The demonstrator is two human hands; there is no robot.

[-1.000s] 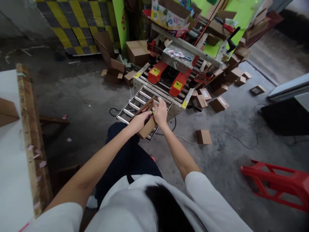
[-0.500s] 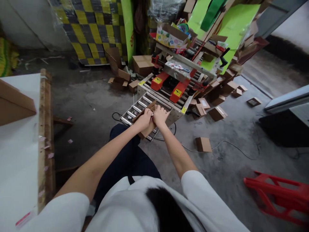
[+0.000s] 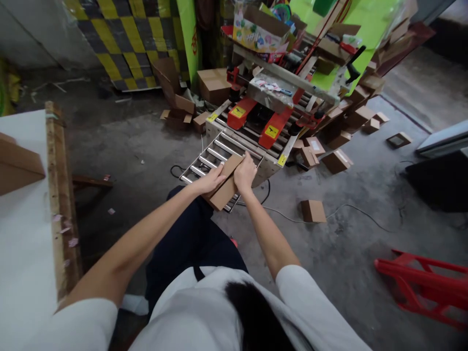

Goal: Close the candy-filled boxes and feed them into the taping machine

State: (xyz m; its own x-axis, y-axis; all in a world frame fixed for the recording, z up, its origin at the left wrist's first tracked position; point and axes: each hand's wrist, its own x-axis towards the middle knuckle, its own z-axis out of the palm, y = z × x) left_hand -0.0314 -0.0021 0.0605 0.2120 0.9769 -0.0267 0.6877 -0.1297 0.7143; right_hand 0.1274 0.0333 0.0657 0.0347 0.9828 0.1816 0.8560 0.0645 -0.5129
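A small brown cardboard box [image 3: 224, 193] rests on the roller conveyor [image 3: 215, 152], its top flaps folded down nearly flat. My left hand [image 3: 212, 181] grips its left side, with the thumb on the top near the seam. From the right, my right hand [image 3: 245, 172] closes around the far right edge, fingers bent over it. The box's contents are hidden under the flaps. Just beyond the hands stands the carton sealing machine, with red side guides [image 3: 272, 131] bearing yellow labels.
Several small boxes lie on the floor at the right, one box [image 3: 313, 211] near a cable. A red plastic stool [image 3: 420, 282] lies at the lower right. At the left is a white-topped table [image 3: 25, 234] with a wooden edge. Stacked yellow-and-grey cartons [image 3: 120, 39] stand behind.
The box's flaps have gone from partly raised to nearly flat. My hands have moved apart, the left one sliding to the box's left side and the right one to its right edge.
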